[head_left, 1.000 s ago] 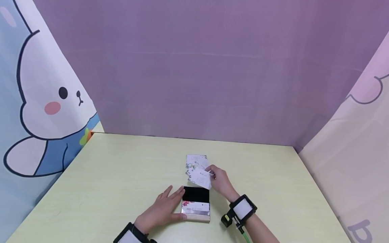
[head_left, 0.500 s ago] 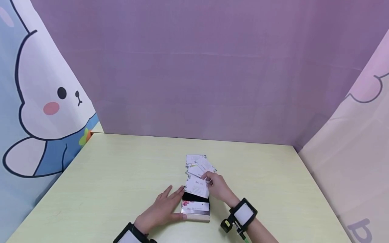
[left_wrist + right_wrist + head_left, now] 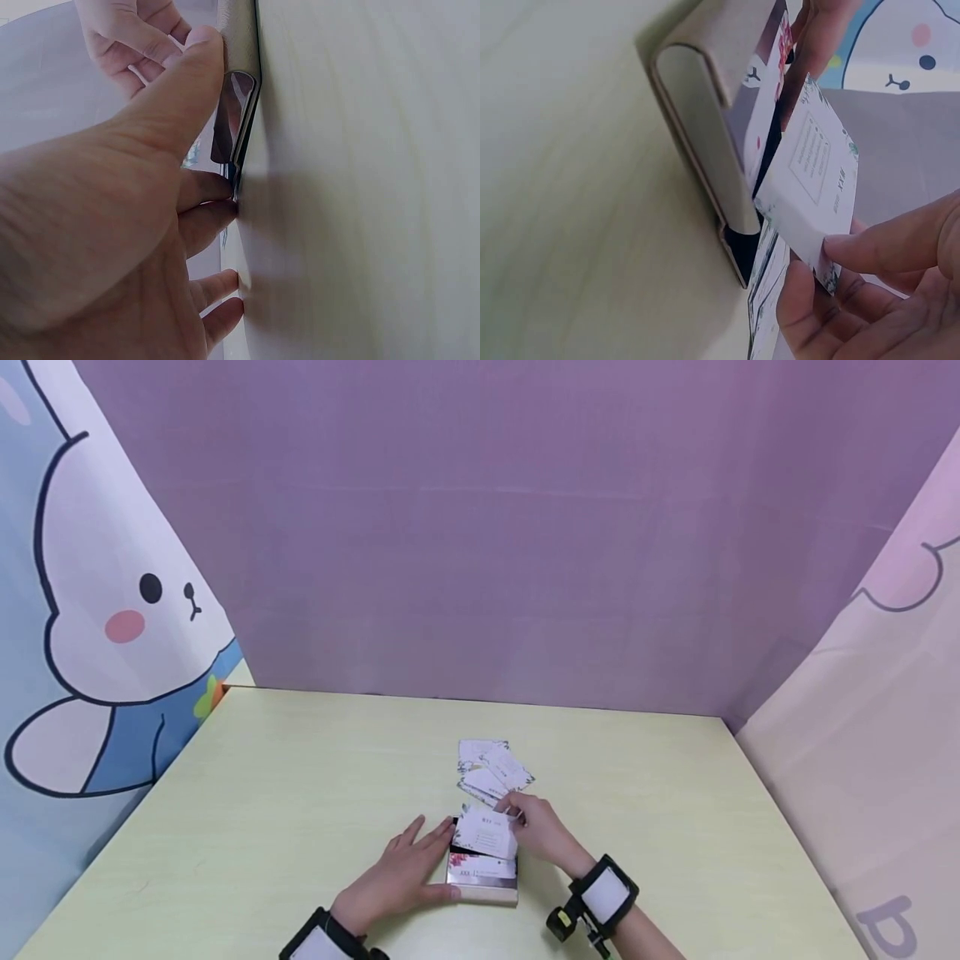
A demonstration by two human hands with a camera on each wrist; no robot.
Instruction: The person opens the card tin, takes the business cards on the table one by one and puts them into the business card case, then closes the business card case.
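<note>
A pale table [image 3: 262, 827] carries an open card case [image 3: 482, 881], metal-sided. The left hand [image 3: 397, 877] lies flat, fingers straight, against the case's left edge. The right hand [image 3: 542, 831] pinches one business card [image 3: 486, 833] over the case opening — possibly touching it (loose cards [image 3: 491, 770] lie just beyond).

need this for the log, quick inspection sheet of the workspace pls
surface: pale wooden table, bare around the work.
job's things: open card case with cards inside; one business card held over it; loose card pile beyond.
clutter: nothing seen.
grippers: left hand rests flat against the case's left side; right hand pinches the card.
cables: green lead at the right wrist.
surroundings: purple backdrop, cartoon bunny curtain on the left.
</note>
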